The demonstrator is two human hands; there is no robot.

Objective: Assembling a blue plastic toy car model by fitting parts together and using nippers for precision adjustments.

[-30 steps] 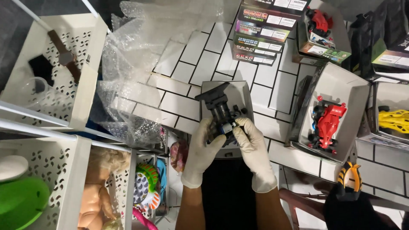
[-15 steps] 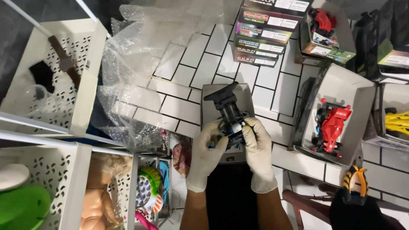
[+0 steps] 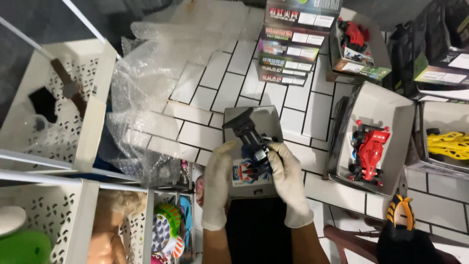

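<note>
Both gloved hands close on a dark toy car (image 3: pixel 251 142), which is held just above an open grey box (image 3: pixel 264 117) in the middle of the view. The left hand (image 3: pixel 216 181) grips the car from the 9 o'clock side, fingers curled around it. The right hand (image 3: pixel 288 181) holds it from the 3 o'clock side, thumb and fingers pinched on its body. The car's black wing points to 11 o'clock.

At 3 o'clock from the hands, a red car (image 3: pixel 369 151) lies in its own box. Further at 3 o'clock is a yellow car (image 3: pixel 449 144). At 12 o'clock stands a stack of boxes (image 3: pixel 288 54). Bubble wrap (image 3: pixel 146 98) lies at 10 o'clock on the white tiles (image 3: pixel 195 134). A white basket (image 3: pixel 93 117) stands at 9 o'clock.
</note>
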